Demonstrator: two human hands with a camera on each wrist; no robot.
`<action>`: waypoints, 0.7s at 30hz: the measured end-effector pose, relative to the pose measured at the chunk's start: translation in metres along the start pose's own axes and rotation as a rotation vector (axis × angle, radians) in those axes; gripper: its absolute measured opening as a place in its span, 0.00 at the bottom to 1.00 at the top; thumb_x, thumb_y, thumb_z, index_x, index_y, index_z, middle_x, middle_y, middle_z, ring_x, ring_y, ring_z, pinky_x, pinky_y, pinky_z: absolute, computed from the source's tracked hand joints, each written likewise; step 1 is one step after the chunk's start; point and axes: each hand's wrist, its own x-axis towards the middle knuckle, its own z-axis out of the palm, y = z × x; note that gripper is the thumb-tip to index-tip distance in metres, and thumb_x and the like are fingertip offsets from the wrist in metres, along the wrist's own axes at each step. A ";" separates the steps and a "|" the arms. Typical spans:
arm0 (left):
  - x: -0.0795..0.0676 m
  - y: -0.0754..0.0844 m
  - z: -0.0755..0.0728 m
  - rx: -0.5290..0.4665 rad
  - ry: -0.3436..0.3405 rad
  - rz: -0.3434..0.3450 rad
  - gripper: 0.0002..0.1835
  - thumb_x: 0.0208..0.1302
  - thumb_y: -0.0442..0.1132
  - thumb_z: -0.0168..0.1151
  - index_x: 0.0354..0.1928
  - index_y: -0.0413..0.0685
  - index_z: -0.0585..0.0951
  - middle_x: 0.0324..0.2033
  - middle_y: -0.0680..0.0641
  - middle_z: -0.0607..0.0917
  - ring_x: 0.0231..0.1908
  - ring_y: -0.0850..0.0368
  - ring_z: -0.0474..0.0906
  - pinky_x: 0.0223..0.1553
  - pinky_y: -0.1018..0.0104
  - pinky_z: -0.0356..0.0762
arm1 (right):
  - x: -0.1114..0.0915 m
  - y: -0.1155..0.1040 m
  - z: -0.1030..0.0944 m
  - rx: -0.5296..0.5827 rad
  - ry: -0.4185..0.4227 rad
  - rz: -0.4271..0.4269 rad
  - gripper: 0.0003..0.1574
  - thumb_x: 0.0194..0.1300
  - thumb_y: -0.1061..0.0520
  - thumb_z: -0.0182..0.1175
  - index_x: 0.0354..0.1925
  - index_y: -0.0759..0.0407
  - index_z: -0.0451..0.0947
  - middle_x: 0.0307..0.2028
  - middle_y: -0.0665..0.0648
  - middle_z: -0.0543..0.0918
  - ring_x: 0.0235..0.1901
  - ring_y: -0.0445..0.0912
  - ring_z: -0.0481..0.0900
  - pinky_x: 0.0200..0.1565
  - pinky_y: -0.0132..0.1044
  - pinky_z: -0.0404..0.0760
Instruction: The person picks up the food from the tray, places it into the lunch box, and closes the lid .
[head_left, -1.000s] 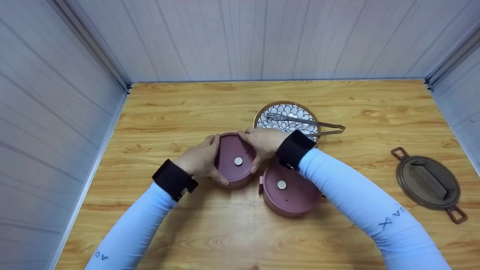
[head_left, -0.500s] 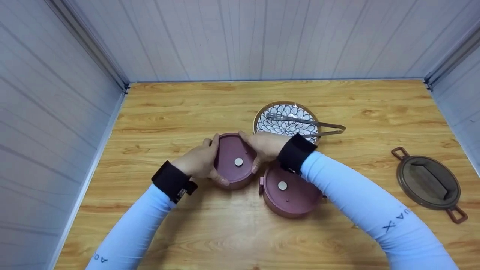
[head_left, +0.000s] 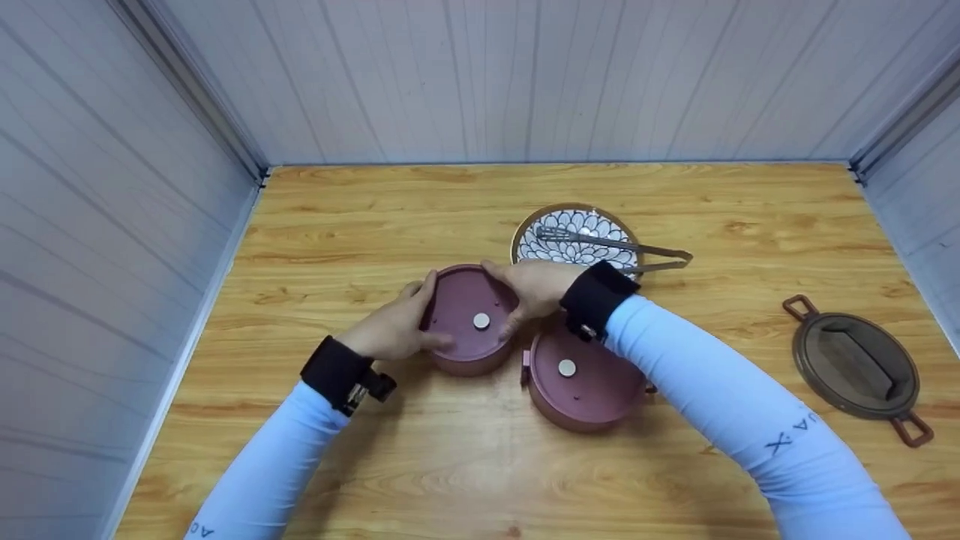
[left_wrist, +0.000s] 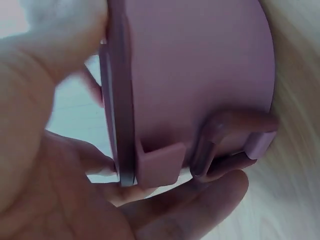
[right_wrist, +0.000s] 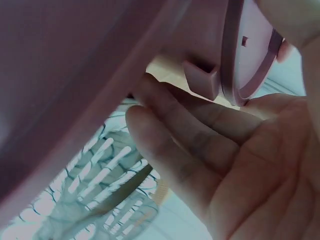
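Both my hands hold a round mauve lidded container (head_left: 469, 304) on the wooden table, one at each side. A pale button sits on its lid. At its left edge is my left hand (head_left: 394, 322), its thumb over the lid and its fingers down the side, close to a clip (left_wrist: 161, 165) and a brown handle (left_wrist: 235, 120) in the left wrist view. My right hand (head_left: 536, 289) spans the right edge, thumb near the rim and index finger at the far rim. A second mauve lidded container (head_left: 589, 390) stands just right, partly under my right forearm.
Behind my right hand lies a patterned plate (head_left: 529, 232) with a brown rim, metal tongs (head_left: 652, 251) resting across it. A dark oval lid-like piece (head_left: 855, 364) with two loop handles is at the far right. Panel walls (head_left: 525, 82) enclose the table's back and sides.
My left thumb has moved up from the near edge onto the lid, and a small hole at the lid's left now shows. The container and my right hand stay almost in place.
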 end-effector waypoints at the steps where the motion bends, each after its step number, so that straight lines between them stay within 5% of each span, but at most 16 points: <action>1: -0.001 -0.001 0.000 0.015 0.016 0.007 0.54 0.66 0.53 0.65 0.78 0.44 0.38 0.71 0.28 0.56 0.65 0.34 0.64 0.66 0.47 0.62 | 0.000 0.001 0.000 0.000 0.001 -0.009 0.72 0.54 0.34 0.71 0.78 0.60 0.39 0.71 0.68 0.61 0.69 0.58 0.61 0.70 0.47 0.58; 7: -0.004 -0.002 -0.001 0.070 0.059 0.027 0.40 0.76 0.41 0.52 0.78 0.41 0.42 0.68 0.26 0.62 0.64 0.34 0.67 0.66 0.47 0.64 | 0.001 0.000 0.001 -0.075 0.042 -0.008 0.54 0.69 0.39 0.60 0.76 0.66 0.49 0.61 0.71 0.74 0.62 0.60 0.71 0.65 0.49 0.67; 10: -0.005 -0.002 -0.003 0.063 0.067 0.018 0.39 0.76 0.39 0.52 0.77 0.37 0.43 0.67 0.25 0.63 0.65 0.34 0.65 0.66 0.47 0.62 | 0.002 -0.003 0.002 -0.096 0.069 -0.006 0.38 0.70 0.42 0.60 0.64 0.67 0.66 0.45 0.65 0.81 0.50 0.57 0.79 0.55 0.49 0.76; 13: -0.008 -0.004 -0.005 0.032 0.093 -0.001 0.37 0.75 0.37 0.53 0.76 0.32 0.47 0.67 0.26 0.64 0.66 0.35 0.64 0.67 0.47 0.61 | 0.003 -0.006 0.002 -0.094 0.080 -0.007 0.24 0.70 0.44 0.60 0.49 0.63 0.73 0.33 0.57 0.80 0.39 0.54 0.80 0.46 0.47 0.79; 21: -0.016 -0.011 -0.009 -0.026 0.149 -0.143 0.28 0.73 0.42 0.58 0.69 0.35 0.66 0.55 0.33 0.79 0.56 0.40 0.75 0.57 0.47 0.73 | 0.004 -0.016 0.004 -0.059 0.037 0.062 0.22 0.72 0.41 0.58 0.43 0.59 0.79 0.33 0.56 0.83 0.39 0.51 0.81 0.51 0.45 0.78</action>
